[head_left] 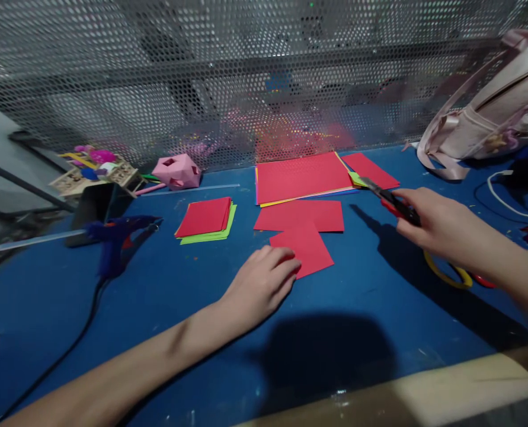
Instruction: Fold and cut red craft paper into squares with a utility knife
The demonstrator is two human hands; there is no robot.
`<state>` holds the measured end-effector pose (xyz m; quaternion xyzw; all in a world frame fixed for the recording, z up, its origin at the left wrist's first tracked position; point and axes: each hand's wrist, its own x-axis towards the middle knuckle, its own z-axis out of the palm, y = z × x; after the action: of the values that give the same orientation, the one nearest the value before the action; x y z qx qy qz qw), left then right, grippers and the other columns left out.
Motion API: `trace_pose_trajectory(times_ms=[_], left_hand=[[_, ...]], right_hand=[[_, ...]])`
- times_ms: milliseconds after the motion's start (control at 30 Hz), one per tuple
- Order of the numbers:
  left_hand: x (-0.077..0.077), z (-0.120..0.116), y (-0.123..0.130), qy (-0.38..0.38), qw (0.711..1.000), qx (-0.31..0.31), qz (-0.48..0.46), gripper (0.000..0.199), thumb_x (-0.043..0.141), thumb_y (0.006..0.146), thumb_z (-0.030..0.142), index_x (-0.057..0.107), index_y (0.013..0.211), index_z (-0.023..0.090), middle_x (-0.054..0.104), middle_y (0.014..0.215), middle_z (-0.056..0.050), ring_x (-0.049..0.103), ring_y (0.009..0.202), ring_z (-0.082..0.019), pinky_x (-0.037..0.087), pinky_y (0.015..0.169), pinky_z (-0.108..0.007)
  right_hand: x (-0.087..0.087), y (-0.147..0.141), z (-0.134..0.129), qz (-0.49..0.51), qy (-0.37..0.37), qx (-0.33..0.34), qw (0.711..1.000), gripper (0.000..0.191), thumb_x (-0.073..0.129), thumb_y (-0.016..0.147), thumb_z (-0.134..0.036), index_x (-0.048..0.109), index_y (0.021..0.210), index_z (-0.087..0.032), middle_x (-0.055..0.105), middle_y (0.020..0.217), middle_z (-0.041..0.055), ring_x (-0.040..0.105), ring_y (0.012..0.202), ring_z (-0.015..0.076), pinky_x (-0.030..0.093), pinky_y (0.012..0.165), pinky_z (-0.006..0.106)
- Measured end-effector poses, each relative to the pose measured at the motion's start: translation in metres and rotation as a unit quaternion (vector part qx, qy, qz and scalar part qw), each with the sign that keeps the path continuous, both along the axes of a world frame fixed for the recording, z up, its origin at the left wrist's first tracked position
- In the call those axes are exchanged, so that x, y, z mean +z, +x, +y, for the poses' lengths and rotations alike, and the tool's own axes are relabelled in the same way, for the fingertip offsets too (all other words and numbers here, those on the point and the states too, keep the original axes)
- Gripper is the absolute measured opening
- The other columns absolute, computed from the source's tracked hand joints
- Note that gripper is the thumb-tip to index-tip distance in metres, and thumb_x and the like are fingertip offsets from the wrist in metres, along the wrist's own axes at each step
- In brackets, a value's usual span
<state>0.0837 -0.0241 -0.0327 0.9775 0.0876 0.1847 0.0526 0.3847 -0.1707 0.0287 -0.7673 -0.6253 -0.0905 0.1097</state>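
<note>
My left hand (pixel 264 281) rests palm down on the blue table, its curled fingertips touching the left edge of a red paper square (pixel 306 252). That square overlaps a wider red strip (pixel 319 215) behind it. Raised over the table at the right, my right hand (pixel 426 219) is closed around a black and red cutter (pixel 394 203), blade pointing up and left. Behind the strip lies a stack of large coloured sheets, red on top (pixel 299 178), with another red piece (pixel 370 169) beside it. A smaller pile of red squares (pixel 204 217) over green ones sits left of centre.
A blue glue gun (pixel 115 237) with a black cable lies at the left, near a pink paper shape (pixel 178 172) and a craft tray (pixel 99 168). Yellow-handled scissors (pixel 448 273) lie under my right forearm. A pale bag (pixel 481 118) stands back right, against a perforated metal panel (pixel 228 77).
</note>
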Motion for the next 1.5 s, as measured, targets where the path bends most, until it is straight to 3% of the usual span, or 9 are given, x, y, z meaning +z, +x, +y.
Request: trace_pose_trajectory(times_ms=[133, 233, 333, 533, 767, 1000, 1167, 1400, 1500], left_hand=[[-0.002, 0.014, 0.0, -0.049, 0.995, 0.08, 0.022, 0.054, 0.059, 0.089, 0.045, 0.051, 0.133, 0.014, 0.047, 0.143, -0.019, 0.043, 0.134, -0.034, 0.041, 0.106, -0.054], [-0.005, 0.022, 0.001, -0.101, 0.985, 0.116, 0.073, 0.072, 0.062, 0.084, 0.058, 0.045, 0.138, 0.013, 0.04, 0.149, -0.021, 0.037, 0.139, -0.035, 0.037, 0.11, -0.056], [-0.005, 0.025, 0.001, -0.126, 0.98, 0.127, 0.09, 0.078, 0.062, 0.081, 0.063, 0.045, 0.139, 0.014, 0.041, 0.149, -0.021, 0.038, 0.138, -0.036, 0.037, 0.11, -0.056], [-0.005, 0.026, 0.003, -0.133, 0.98, 0.121, 0.085, 0.078, 0.063, 0.08, 0.064, 0.047, 0.137, 0.013, 0.046, 0.146, -0.02, 0.039, 0.138, -0.035, 0.035, 0.11, -0.056], [-0.009, 0.029, 0.002, -0.136, 0.98, 0.126, 0.067, 0.08, 0.066, 0.076, 0.066, 0.048, 0.136, 0.016, 0.044, 0.147, -0.019, 0.041, 0.136, -0.037, 0.036, 0.109, -0.056], [-0.006, 0.022, 0.002, -0.121, 0.985, 0.123, 0.014, 0.073, 0.072, 0.077, 0.052, 0.044, 0.136, 0.018, 0.05, 0.132, -0.016, 0.051, 0.122, -0.032, 0.045, 0.101, -0.051], [-0.007, 0.018, -0.001, -0.095, 0.989, 0.116, -0.003, 0.069, 0.071, 0.079, 0.047, 0.043, 0.136, 0.019, 0.049, 0.126, -0.015, 0.052, 0.117, -0.031, 0.047, 0.097, -0.05], [-0.01, 0.02, -0.002, -0.095, 0.988, 0.118, 0.009, 0.07, 0.068, 0.081, 0.053, 0.043, 0.136, 0.019, 0.049, 0.128, -0.016, 0.052, 0.12, -0.032, 0.048, 0.097, -0.051], [-0.01, 0.021, -0.003, -0.055, 0.992, 0.114, -0.001, 0.069, 0.068, 0.08, 0.054, 0.047, 0.134, 0.016, 0.04, 0.143, -0.022, 0.041, 0.133, -0.038, 0.041, 0.104, -0.057]], right_hand=[[-0.009, -0.025, -0.011, 0.056, -0.015, 0.088, 0.994, 0.037, 0.046, 0.086, -0.024, 0.057, 0.121, -0.018, 0.062, 0.1, 0.0098, 0.063, 0.085, 0.0239, 0.049, 0.076, 0.036], [-0.027, -0.034, -0.013, 0.068, -0.049, 0.088, 0.993, 0.037, 0.045, 0.087, -0.023, 0.057, 0.122, -0.017, 0.062, 0.104, 0.0104, 0.064, 0.083, 0.0221, 0.051, 0.072, 0.034], [-0.035, -0.037, -0.012, 0.081, -0.059, 0.081, 0.992, 0.037, 0.046, 0.086, -0.021, 0.058, 0.122, -0.019, 0.063, 0.105, 0.0097, 0.065, 0.085, 0.0215, 0.052, 0.074, 0.035], [-0.031, -0.045, -0.012, 0.111, -0.082, 0.089, 0.986, 0.04, 0.045, 0.086, -0.018, 0.058, 0.124, -0.018, 0.062, 0.107, 0.0102, 0.065, 0.09, 0.0233, 0.052, 0.079, 0.038], [-0.027, -0.046, -0.018, 0.147, -0.039, 0.103, 0.983, 0.039, 0.045, 0.088, -0.021, 0.056, 0.125, -0.02, 0.062, 0.106, 0.0081, 0.064, 0.088, 0.0206, 0.052, 0.073, 0.033], [-0.035, -0.041, -0.017, 0.107, -0.027, 0.09, 0.99, 0.036, 0.044, 0.087, -0.02, 0.06, 0.119, -0.018, 0.066, 0.106, 0.0101, 0.066, 0.09, 0.0231, 0.054, 0.075, 0.037], [-0.039, -0.036, -0.021, 0.148, -0.028, 0.135, 0.979, 0.036, 0.045, 0.087, -0.017, 0.061, 0.119, -0.02, 0.067, 0.107, 0.0096, 0.063, 0.098, 0.023, 0.053, 0.084, 0.039], [-0.041, -0.029, -0.031, 0.189, -0.056, 0.152, 0.969, 0.039, 0.047, 0.087, -0.017, 0.061, 0.124, -0.024, 0.068, 0.112, 0.0082, 0.06, 0.106, 0.0226, 0.05, 0.09, 0.039], [-0.039, -0.029, -0.035, 0.199, -0.066, 0.149, 0.966, 0.035, 0.046, 0.09, -0.019, 0.062, 0.121, -0.023, 0.068, 0.112, 0.008, 0.06, 0.107, 0.022, 0.051, 0.09, 0.038]])
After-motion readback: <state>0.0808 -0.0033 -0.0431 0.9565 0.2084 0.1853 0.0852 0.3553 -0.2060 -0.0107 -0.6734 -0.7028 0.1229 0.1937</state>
